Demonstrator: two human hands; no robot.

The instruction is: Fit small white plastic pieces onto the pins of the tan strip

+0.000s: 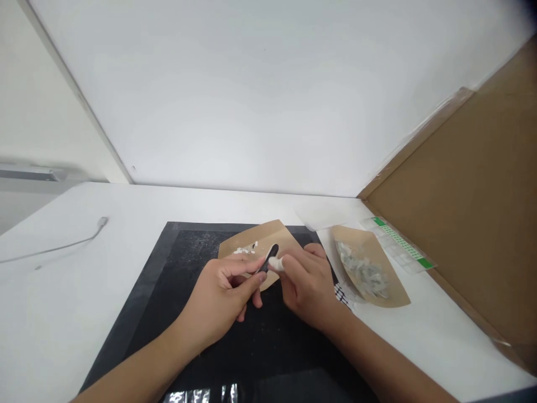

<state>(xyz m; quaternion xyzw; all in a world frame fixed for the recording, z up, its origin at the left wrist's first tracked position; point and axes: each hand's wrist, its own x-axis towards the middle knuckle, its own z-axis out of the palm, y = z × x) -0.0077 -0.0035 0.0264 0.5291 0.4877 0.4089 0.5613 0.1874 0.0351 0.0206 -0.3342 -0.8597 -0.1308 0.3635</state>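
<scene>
My left hand (226, 291) pinches a narrow black piece (272, 253) with a rounded end and a pale rim between thumb and fingers. Close against it, my right hand (308, 282) is closed, with a small white, soft-looking thing (276, 263) at its fingertips. Whether that white thing is held or worn over a finger, I cannot tell. Both hands are above a black mat (168, 313). Just behind them lies a brown paper sheet (268, 230), bearing several small white bits (246, 248).
Right of the mat, a second brown paper piece (394, 280) holds a pile of translucent pieces (364, 271). Beyond it lies a clear plastic packet (405, 249) with a green strip. A brown board (470, 212) walls the right side. A cable (79, 242) lies on the left.
</scene>
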